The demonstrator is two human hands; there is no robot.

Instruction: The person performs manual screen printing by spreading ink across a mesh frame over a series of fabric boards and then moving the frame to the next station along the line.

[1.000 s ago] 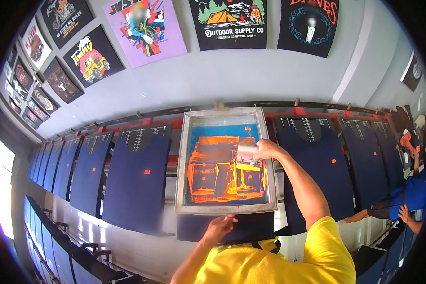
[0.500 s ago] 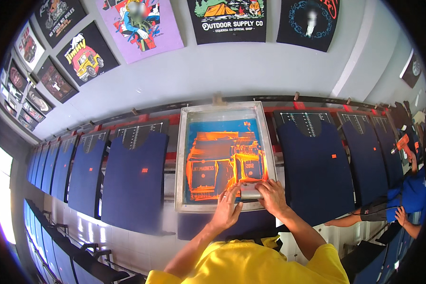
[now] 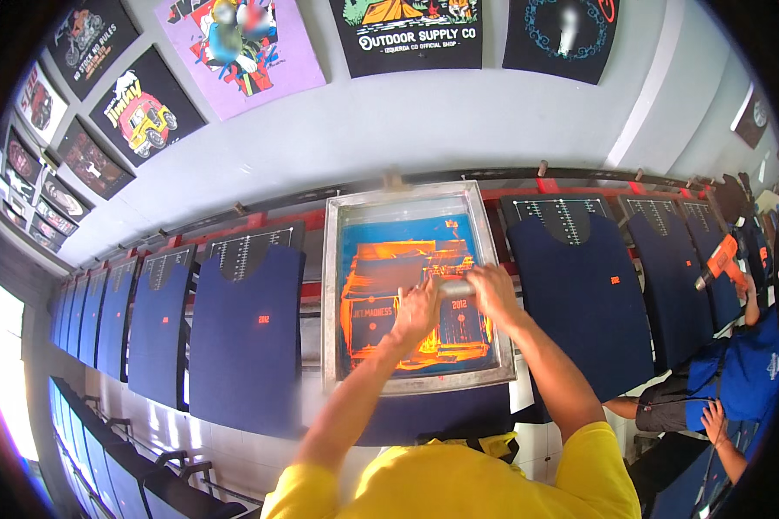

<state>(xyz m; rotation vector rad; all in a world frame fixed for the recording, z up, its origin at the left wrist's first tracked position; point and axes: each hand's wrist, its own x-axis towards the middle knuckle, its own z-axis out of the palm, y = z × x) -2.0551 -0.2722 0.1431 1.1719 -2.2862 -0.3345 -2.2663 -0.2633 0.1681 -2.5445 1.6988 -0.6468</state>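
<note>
A screen printing frame (image 3: pixel 331 294) with pale metal edges lies in front of me over a navy shirt (image 3: pixel 433 417). Orange ink (image 3: pixel 389 251) is smeared across its blue mesh, thickest in streaks around the printed areas. Both my hands grip a squeegee (image 3: pixel 455 289) with a pale bar, held crosswise over the right half of the mesh. My left hand (image 3: pixel 417 313) is closed round its left end, slightly blurred. At the other end, my right hand (image 3: pixel 495 296) has its fingers wrapped over the top. The squeegee's lower edge is hidden.
Navy shirts on boards flank the frame, a near one at left (image 3: pixel 247 346) and one at right (image 3: pixel 580 320), each with a small orange print. At far right a person in a blue shirt (image 3: pixel 744 372) holds an orange pistol-shaped tool (image 3: pixel 720 261). A dark rail (image 3: pixel 312 192) runs behind.
Both hands and the squeegee have moved from the frame's near edge away from me, to mid-mesh. Orange ink now lies along the near right part. The other person's tool has shifted slightly left.
</note>
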